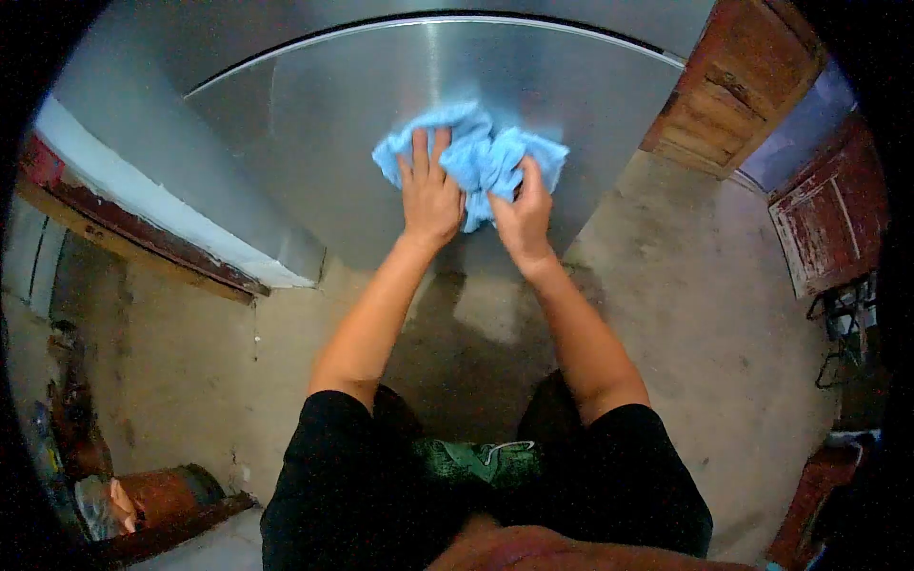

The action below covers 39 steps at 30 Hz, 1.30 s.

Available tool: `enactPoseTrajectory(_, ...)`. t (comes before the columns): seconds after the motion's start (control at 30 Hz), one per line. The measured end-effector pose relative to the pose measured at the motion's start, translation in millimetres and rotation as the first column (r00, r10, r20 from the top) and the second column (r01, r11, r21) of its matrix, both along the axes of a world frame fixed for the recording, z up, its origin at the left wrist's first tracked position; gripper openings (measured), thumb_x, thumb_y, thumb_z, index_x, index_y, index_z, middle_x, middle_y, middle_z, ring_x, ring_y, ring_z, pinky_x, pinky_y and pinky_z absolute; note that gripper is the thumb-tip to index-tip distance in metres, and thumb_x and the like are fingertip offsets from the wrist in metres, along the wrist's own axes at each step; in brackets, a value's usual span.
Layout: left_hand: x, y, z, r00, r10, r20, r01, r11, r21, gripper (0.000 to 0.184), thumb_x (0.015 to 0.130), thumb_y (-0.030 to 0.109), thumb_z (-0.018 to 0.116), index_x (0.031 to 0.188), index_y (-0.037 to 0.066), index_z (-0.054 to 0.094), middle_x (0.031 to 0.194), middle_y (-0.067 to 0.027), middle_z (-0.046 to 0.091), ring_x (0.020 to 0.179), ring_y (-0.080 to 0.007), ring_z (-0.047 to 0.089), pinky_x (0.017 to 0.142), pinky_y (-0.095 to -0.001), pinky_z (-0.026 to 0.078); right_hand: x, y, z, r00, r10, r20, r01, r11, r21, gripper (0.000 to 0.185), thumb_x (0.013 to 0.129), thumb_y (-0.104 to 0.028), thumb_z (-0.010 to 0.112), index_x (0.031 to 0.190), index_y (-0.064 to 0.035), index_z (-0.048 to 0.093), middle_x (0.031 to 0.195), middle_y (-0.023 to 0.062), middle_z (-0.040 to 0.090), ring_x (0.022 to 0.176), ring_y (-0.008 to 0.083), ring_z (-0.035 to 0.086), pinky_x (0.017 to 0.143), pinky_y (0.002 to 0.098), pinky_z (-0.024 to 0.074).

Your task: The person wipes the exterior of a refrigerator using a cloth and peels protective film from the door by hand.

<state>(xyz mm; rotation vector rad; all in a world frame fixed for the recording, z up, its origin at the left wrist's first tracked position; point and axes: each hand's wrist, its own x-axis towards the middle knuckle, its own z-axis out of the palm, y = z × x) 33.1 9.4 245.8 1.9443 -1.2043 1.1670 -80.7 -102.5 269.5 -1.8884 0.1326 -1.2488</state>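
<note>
A crumpled light blue cloth (486, 157) lies against the smooth grey metal panel (324, 124) in front of me. My left hand (433, 195) rests flat on the cloth's left part, its fingers stretched out and apart. On the right side, my right hand (526, 209) grips a bunched fold of the same cloth between thumb and fingers. Both hands are close together near the middle of the panel. The cloth hides part of the panel and some of my fingertips.
A curved seam (438, 19) crosses the panel's top. To the left stands a pale wall edge (181, 200). Wooden doors (733, 86) are at the upper right, above the concrete floor (666, 285). A rusty cylinder (162, 495) lies at the lower left.
</note>
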Motion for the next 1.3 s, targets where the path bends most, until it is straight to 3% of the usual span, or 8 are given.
enactPoseTrajectory(0.13,-2,2,-6,0.999,0.031,-0.030,-0.032,0.999,-0.023,0.060,0.080,0.011,0.062,0.140,0.009,0.053,0.162,-0.0176,0.028,0.150,-0.0507,0.015,0.110,-0.0761,0.014,4,-1,-15,0.994,0.099,0.035,-0.103,0.985,0.137,0.045,0.080,-0.003,0.075,0.120,-0.0010,0.056,0.099,0.0043,0.067,0.084,0.0123,0.061,0.075,0.0284,0.0507)
enactPoseTrajectory(0.33,-8,-24,112,0.995,0.013,0.102,0.005,0.984,-0.178,0.065,0.082,0.011,0.057,0.147,0.012,0.049,0.164,-0.0202,0.024,0.151,-0.0490,0.015,0.111,-0.0745,0.009,-3,-11,43,0.967,0.089,0.239,-0.161,0.940,0.300,0.045,0.081,-0.002,0.078,0.121,-0.0007,0.056,0.114,0.0056,0.060,0.108,0.0165,0.056,0.098,0.0314,0.0437)
enactPoseTrajectory(0.63,1,2,-11,0.999,0.034,-0.023,-0.032,0.998,0.059,0.052,0.092,0.019,0.055,0.143,0.012,0.054,0.161,-0.0133,0.033,0.152,-0.0447,0.017,0.114,-0.0688,0.011,3,-2,-14,0.968,0.175,0.181,-0.226,0.922,0.316,0.046,0.078,-0.010,0.080,0.117,-0.0039,0.056,0.102,0.0061,0.068,0.094,0.0149,0.063,0.086,0.0317,0.0504)
enactPoseTrajectory(0.83,-11,-25,56,0.992,0.022,0.128,-0.030,0.998,0.063,0.053,0.089,0.017,0.057,0.142,0.015,0.055,0.160,-0.0120,0.036,0.152,-0.0404,0.019,0.116,-0.0672,0.009,-2,-14,-7,0.919,0.203,0.338,-0.346,0.827,0.443,0.050,0.083,-0.002,0.076,0.128,-0.0012,0.054,0.117,0.0037,0.062,0.107,0.0149,0.057,0.100,0.0308,0.0429)
enactPoseTrajectory(0.97,-25,-59,107,0.973,-0.020,0.232,0.016,1.000,0.018,0.051,0.087,0.016,0.059,0.138,0.014,0.059,0.159,-0.0095,0.040,0.152,-0.0371,0.022,0.118,-0.0636,0.008,-3,-24,14,0.812,0.127,0.570,-0.516,0.613,0.598,0.031,0.090,-0.001,0.065,0.118,-0.0057,0.052,0.100,0.0033,0.062,0.076,0.0155,0.064,0.055,0.0302,0.0508)
enactPoseTrajectory(1.0,-24,-61,107,0.968,-0.004,0.252,0.006,1.000,-0.006,0.048,0.088,0.017,0.058,0.136,0.014,0.060,0.158,-0.0081,0.042,0.152,-0.0356,0.024,0.118,-0.0617,0.009,-1,-24,8,0.815,0.119,0.567,-0.510,0.611,0.605,0.031,0.090,-0.001,0.065,0.118,-0.0057,0.052,0.100,0.0033,0.062,0.076,0.0155,0.064,0.055,0.0302,0.0508)
enactPoseTrajectory(1.07,-21,-55,96,0.963,0.004,0.271,0.003,1.000,-0.026,0.045,0.089,0.017,0.057,0.134,0.014,0.062,0.157,-0.0067,0.043,0.152,-0.0341,0.025,0.119,-0.0599,0.009,5,-25,-5,0.865,0.088,0.495,-0.429,0.642,0.636,0.040,0.086,-0.009,0.076,0.120,-0.0032,0.058,0.112,0.0037,0.064,0.102,0.0157,0.060,0.093,0.0320,0.0476)
enactPoseTrajectory(1.3,-21,-28,49,0.966,0.027,0.257,-0.098,0.959,0.266,0.040,0.092,0.020,0.055,0.131,0.020,0.065,0.152,-0.0005,0.049,0.147,-0.0289,0.037,0.118,-0.0573,0.015,-2,-11,-45,0.925,0.149,0.349,-0.365,0.603,0.710,0.034,0.086,-0.008,0.071,0.117,-0.0031,0.060,0.108,0.0035,0.064,0.095,0.0152,0.060,0.082,0.0303,0.0489)
